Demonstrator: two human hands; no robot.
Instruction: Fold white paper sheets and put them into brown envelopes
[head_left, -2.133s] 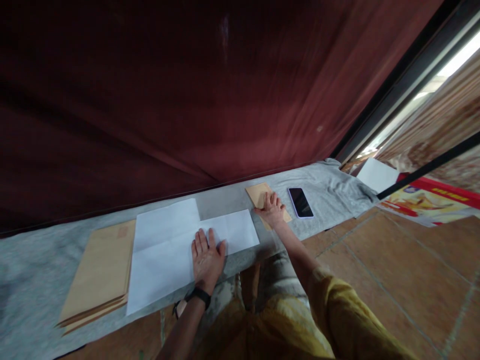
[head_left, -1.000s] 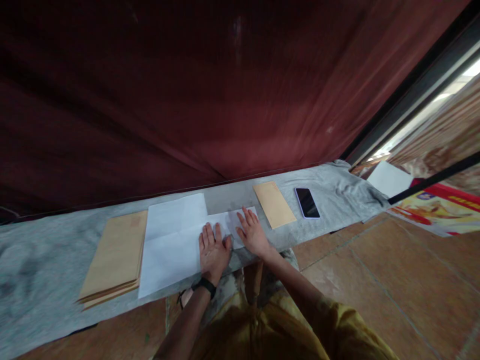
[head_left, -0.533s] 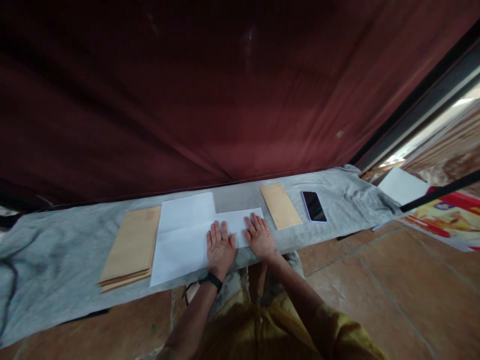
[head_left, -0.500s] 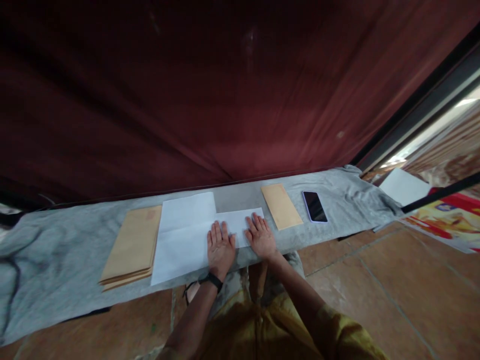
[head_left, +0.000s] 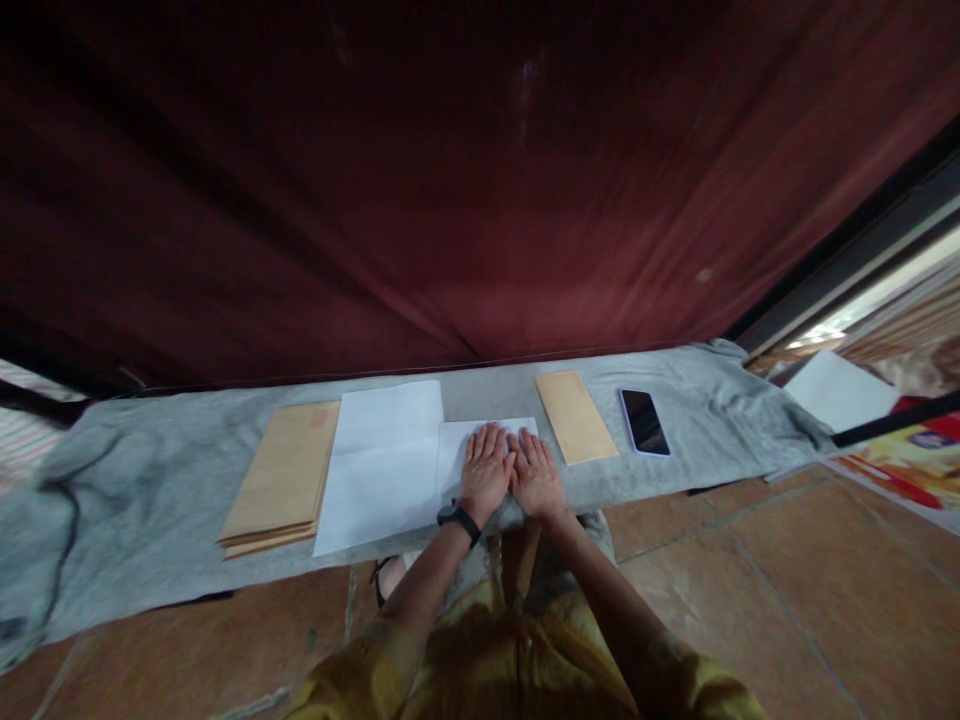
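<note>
Side by side, my left hand [head_left: 486, 470] and my right hand [head_left: 536, 475] lie flat on a folded white paper [head_left: 453, 445], fingers stretched out. The two hands touch or nearly touch at the thumbs, and they cover much of that paper. Just to the left is a larger white sheet [head_left: 382, 460] with a faint crease across it. Left of this sheet rests a stack of brown envelopes [head_left: 281, 475]. A single brown envelope [head_left: 576, 418] lies a little to the right of my right hand.
A smartphone [head_left: 643, 422] with a dark screen lies right of the single envelope. Grey cloth [head_left: 150, 480] covers the narrow bench. Behind it hangs a dark red curtain [head_left: 480, 200]. A white box-like object [head_left: 840, 390] and a colourful printed sheet [head_left: 915, 465] are at the far right.
My left hand has slid right across the folded paper, up against my right hand. The view has shifted slightly, so the things on the bench appear further right.
</note>
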